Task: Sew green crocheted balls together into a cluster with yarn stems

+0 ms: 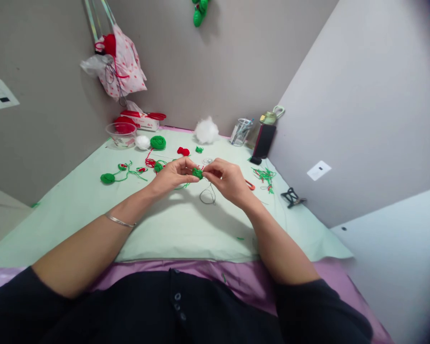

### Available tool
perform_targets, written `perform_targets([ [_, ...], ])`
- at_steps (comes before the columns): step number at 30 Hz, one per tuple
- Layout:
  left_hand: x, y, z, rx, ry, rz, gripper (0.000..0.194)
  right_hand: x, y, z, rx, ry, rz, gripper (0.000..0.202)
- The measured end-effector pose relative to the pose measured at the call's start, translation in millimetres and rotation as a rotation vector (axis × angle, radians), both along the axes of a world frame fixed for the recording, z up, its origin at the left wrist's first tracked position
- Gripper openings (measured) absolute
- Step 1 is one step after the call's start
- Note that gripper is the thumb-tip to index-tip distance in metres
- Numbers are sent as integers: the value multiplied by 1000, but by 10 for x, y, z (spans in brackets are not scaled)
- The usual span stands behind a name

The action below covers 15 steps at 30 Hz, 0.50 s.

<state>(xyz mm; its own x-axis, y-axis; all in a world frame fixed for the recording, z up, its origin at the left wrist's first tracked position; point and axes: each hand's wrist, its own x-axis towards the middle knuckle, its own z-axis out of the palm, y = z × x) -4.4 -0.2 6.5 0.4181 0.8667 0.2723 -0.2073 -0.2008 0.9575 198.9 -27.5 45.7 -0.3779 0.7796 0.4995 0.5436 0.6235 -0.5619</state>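
Observation:
Between my two hands, above the middle of the table, is a small green knitted piece [197, 173]. My left hand [175, 174] pinches it from the left with thumb and fingers. On its right side, the fingertips of my right hand [226, 180] are pressed together at its edge; whether they grip the piece or something thin is too small to tell. A dark looped cord [208, 195] hangs or lies just below the hands. Red yarn [150, 162] and a green ball [158, 166] are beside my left hand.
Behind stand a plastic tub [121, 135], green yarn [158, 142], white stuffing [206, 131], a pen cup [241, 132] and a phone [264, 141]. Yarn scraps [265, 177] and a black stand [292, 197] lie right. Green yarn pieces [108, 178] lie left on the table [186, 239].

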Motion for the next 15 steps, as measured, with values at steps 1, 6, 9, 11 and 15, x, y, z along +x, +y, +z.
perform_targets([
  [1, 1, -3, 6, 1, 2, -6, 33, -9, -9, 6, -12, 11, 0, 12],
  [6, -10, -19, 48, 12, -15, -33, 31, -4, 12, 37, -207, 252, 33, 14],
  [9, -24, -20, 54, 34, -22, -45, 30, 25, 43, 52, -306, 393, 61, 21],
  [11, -30, -18, 53, 44, -18, -55, 29, 39, 51, 59, -321, 439, 69, 24],
  [15, -37, -17, 55, 53, -10, -54, 28, 40, 42, 68, -310, 463, 86, 24],
])
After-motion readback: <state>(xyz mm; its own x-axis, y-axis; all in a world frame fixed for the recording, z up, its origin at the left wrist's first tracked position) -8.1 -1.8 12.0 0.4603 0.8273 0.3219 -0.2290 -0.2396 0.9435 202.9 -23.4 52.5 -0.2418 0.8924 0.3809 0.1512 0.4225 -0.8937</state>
